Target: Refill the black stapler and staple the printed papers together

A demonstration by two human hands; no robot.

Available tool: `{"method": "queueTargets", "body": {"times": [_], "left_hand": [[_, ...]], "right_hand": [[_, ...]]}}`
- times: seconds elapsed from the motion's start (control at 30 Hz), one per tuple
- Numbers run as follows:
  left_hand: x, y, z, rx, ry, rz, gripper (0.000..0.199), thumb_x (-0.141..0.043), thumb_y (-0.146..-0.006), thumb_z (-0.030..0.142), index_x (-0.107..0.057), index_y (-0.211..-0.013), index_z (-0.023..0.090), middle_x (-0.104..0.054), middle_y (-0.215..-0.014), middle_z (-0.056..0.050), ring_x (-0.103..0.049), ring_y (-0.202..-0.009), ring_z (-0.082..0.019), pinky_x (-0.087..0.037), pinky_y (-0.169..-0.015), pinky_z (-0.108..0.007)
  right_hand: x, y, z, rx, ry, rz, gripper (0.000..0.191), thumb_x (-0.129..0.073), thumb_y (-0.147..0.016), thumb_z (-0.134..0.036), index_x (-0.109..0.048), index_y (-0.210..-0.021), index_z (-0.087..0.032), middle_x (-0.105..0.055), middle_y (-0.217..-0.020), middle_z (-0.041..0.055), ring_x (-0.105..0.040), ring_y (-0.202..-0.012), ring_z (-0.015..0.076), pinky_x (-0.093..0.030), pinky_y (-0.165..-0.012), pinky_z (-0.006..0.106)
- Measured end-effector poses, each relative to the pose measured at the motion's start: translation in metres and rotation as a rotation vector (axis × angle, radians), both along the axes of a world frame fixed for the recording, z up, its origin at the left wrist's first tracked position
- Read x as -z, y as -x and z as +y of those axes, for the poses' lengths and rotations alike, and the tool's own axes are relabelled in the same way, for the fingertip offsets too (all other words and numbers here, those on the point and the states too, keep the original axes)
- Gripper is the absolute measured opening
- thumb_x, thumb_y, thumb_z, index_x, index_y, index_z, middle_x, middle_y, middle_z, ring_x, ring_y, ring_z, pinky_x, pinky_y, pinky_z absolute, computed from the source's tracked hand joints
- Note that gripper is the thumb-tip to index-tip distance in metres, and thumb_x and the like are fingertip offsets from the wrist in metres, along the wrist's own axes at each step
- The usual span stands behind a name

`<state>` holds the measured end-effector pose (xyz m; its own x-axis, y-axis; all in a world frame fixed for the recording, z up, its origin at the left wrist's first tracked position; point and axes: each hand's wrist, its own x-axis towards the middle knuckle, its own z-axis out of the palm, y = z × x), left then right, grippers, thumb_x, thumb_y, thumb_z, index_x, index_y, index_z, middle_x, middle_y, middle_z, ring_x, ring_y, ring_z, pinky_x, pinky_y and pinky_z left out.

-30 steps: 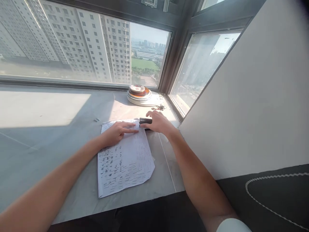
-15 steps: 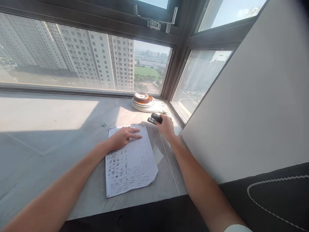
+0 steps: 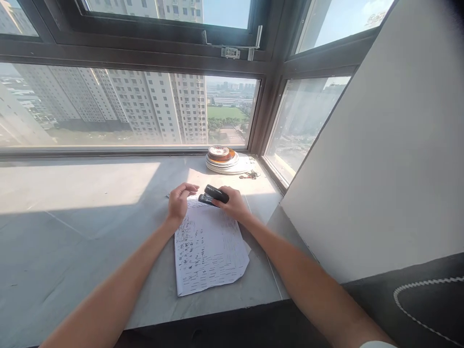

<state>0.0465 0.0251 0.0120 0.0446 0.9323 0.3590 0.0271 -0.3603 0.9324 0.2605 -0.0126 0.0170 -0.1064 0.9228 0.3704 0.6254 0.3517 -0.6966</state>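
A black stapler (image 3: 214, 194) is gripped in my right hand (image 3: 233, 203), its jaws apart and pointing left over the top edge of the paper. Handwriting and many short dashes cover the white paper (image 3: 213, 251), which lies on the grey stone sill. My left hand (image 3: 180, 200) is at the paper's upper left corner, with its fingers curled toward the stapler. Whether those fingers pinch anything is too small to tell.
Stacked plates (image 3: 222, 159) stand in the window corner, with a small beaded string (image 3: 249, 175) in front of them. A white wall (image 3: 373, 159) slopes down on the right. The sill (image 3: 90, 251) ends at a front edge below the paper.
The stapler in my right hand has moved left, over the paper's top edge. My left hand has lifted from lying on the paper to its upper left corner, fingers now curled. The view has shifted.
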Motion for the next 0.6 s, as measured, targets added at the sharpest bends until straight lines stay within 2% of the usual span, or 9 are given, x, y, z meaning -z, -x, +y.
{"method": "queueTargets", "body": {"times": [0.17, 0.23, 0.3, 0.4, 0.5, 0.6], "left_hand": [[0.010, -0.002, 0.007, 0.117, 0.257, -0.094, 0.029, -0.058, -0.091, 0.040, -0.074, -0.096, 0.015, -0.076, -0.105, -0.011, -0.074, -0.100, -0.025, -0.057, -0.097, -0.042], [0.012, -0.002, 0.008, 0.110, 0.281, -0.095, 0.031, -0.060, -0.091, 0.042, -0.075, -0.096, 0.015, -0.076, -0.105, -0.012, -0.073, -0.102, -0.025, -0.056, -0.099, -0.043], [0.013, -0.001, 0.008, 0.102, 0.274, -0.099, 0.030, -0.061, -0.091, 0.041, -0.075, -0.095, 0.015, -0.075, -0.105, -0.012, -0.072, -0.102, -0.025, -0.055, -0.101, -0.042], [0.013, -0.001, 0.009, 0.098, 0.271, -0.109, 0.029, -0.061, -0.091, 0.040, -0.075, -0.093, 0.014, -0.075, -0.103, -0.012, -0.072, -0.100, -0.024, -0.055, -0.101, -0.042], [0.015, -0.002, 0.010, 0.090, 0.280, -0.125, 0.029, -0.060, -0.091, 0.040, -0.074, -0.092, 0.014, -0.076, -0.102, -0.012, -0.073, -0.100, -0.024, -0.055, -0.101, -0.042], [0.017, -0.002, 0.011, 0.087, 0.280, -0.143, 0.028, -0.060, -0.091, 0.038, -0.074, -0.094, 0.014, -0.077, -0.103, -0.012, -0.074, -0.101, -0.023, -0.055, -0.102, -0.042]], "right_hand": [[0.008, -0.003, 0.007, -0.036, -0.005, -0.056, 0.017, -0.074, -0.085, -0.032, -0.062, -0.088, -0.021, -0.065, -0.088, 0.0011, -0.056, -0.088, 0.0195, -0.039, -0.076, 0.029], [0.009, -0.004, 0.008, -0.085, -0.002, -0.017, 0.021, -0.070, -0.088, -0.041, -0.063, -0.088, -0.021, -0.066, -0.087, 0.0018, -0.057, -0.088, 0.0205, -0.040, -0.076, 0.030], [0.010, -0.005, 0.010, -0.114, 0.009, 0.092, 0.030, -0.056, -0.098, -0.048, -0.065, -0.088, -0.021, -0.067, -0.087, 0.0024, -0.059, -0.088, 0.0207, -0.041, -0.078, 0.031], [0.015, -0.010, 0.015, -0.006, 0.021, 0.243, 0.045, -0.031, -0.105, -0.043, -0.063, -0.082, -0.021, -0.067, -0.087, 0.0030, -0.061, -0.086, 0.0199, -0.042, -0.079, 0.031], [0.022, -0.018, 0.024, 0.139, 0.084, 0.206, 0.040, -0.031, -0.102, -0.034, -0.060, -0.078, -0.022, -0.065, -0.081, 0.0031, -0.060, -0.083, 0.0202, -0.042, -0.076, 0.031], [0.026, -0.024, 0.031, 0.170, 0.145, 0.087, 0.031, -0.034, -0.097, -0.025, -0.057, -0.076, -0.023, -0.065, -0.079, 0.0030, -0.058, -0.082, 0.0207, -0.041, -0.075, 0.031]]}}
